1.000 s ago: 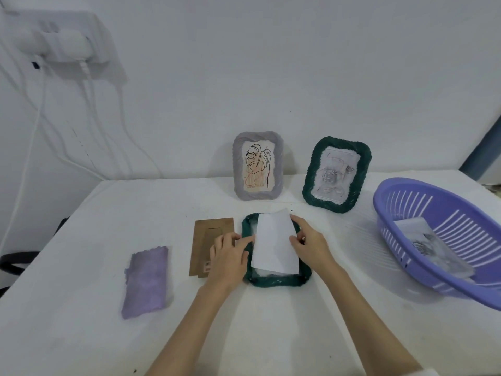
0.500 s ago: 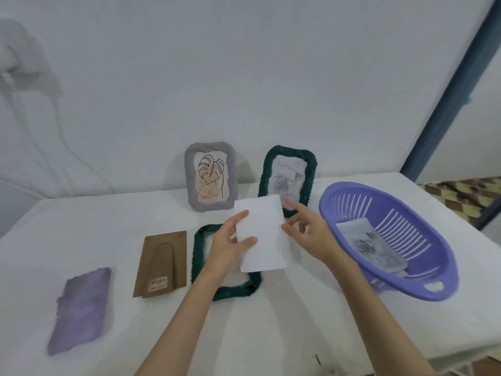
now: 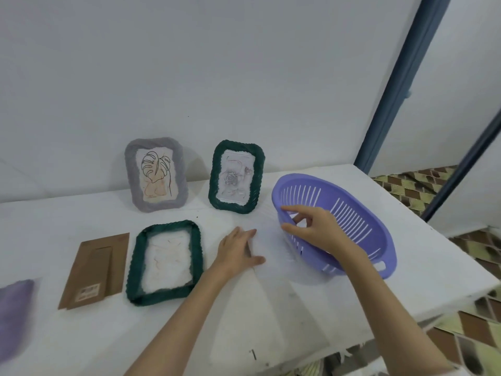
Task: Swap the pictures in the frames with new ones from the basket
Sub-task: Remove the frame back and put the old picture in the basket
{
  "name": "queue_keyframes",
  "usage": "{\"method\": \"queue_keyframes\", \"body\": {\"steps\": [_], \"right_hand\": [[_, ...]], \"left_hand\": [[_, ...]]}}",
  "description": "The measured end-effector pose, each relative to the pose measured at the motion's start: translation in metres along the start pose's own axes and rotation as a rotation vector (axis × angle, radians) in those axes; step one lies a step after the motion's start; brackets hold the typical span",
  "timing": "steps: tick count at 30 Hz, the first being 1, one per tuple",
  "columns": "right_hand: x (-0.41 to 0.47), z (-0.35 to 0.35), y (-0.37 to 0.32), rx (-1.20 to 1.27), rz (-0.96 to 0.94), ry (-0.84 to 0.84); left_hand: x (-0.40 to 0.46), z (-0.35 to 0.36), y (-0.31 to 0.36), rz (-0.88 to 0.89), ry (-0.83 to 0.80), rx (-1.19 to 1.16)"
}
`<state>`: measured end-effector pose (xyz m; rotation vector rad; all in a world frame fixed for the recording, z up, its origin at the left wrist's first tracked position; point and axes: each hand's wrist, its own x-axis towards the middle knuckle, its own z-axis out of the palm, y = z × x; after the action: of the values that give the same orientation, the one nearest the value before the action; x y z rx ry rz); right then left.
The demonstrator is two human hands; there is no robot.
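At the far left edge of the frame a purple fabric piece [image 3: 15, 310] lies flat on the white desk [image 3: 311, 308]. Just right of it rests a brown frame backing [image 3: 95, 270], and beside that a dark green frame [image 3: 165, 260] lies flat, a pale picture inside it. At the back, a grey frame [image 3: 156, 175] with a leaf drawing and a second green frame [image 3: 236, 177] with a rose drawing stand against the wall. In the lower middle, the left hand [image 3: 238, 252] presses a white sheet [image 3: 267, 248] flat on the desk, its grip apart with straight fingers. To the right, the right hand [image 3: 315, 226] reaches into the tilted purple basket [image 3: 360, 210] with fingers curled; what it holds cannot be told.
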<state>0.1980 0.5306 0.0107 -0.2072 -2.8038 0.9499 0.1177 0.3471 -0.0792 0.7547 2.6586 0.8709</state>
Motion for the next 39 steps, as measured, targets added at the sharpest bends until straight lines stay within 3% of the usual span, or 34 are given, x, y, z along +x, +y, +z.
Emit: {"method": "queue_keyframes", "body": {"steps": [3,12,14,16,18,19,21,27,33,39], "right_hand": [[0.002,-0.006,0.005,0.025,-0.037,0.025],[-0.007,0.022,-0.012,-0.071,-0.1,0.057],[-0.006,0.023,-0.01,-0.07,-0.095,0.031],[-0.003,0.02,-0.004,-0.006,-0.061,-0.029],[0.002,0.009,0.008,0.132,0.015,-0.037],[0.006,0.002,0.018,0.163,0.053,-0.017],[0.013,-0.012,0.041,0.096,0.137,-0.006],[0.025,-0.021,0.07,-0.274,0.304,-0.22],[0.034,-0.021,0.07,-0.261,0.301,-0.168],[0.036,-0.024,0.07,-0.289,0.326,-0.01]], "left_hand": [[0.008,0.015,0.008,-0.024,-0.016,0.163],[0.007,0.012,0.003,-0.031,0.053,0.134],[0.005,0.006,0.009,0.003,0.167,-0.079],[-0.002,0.0,0.023,0.004,0.248,-0.518],[-0.008,-0.006,0.04,0.01,0.217,-0.808],[-0.011,-0.008,0.047,0.033,0.186,-0.84],[-0.009,-0.009,0.056,0.085,0.171,-0.785],[-0.007,-0.013,0.062,0.108,0.238,-0.717],[-0.009,-0.015,0.064,0.108,0.234,-0.717],[-0.005,-0.015,0.063,0.092,0.221,-0.722]]}}
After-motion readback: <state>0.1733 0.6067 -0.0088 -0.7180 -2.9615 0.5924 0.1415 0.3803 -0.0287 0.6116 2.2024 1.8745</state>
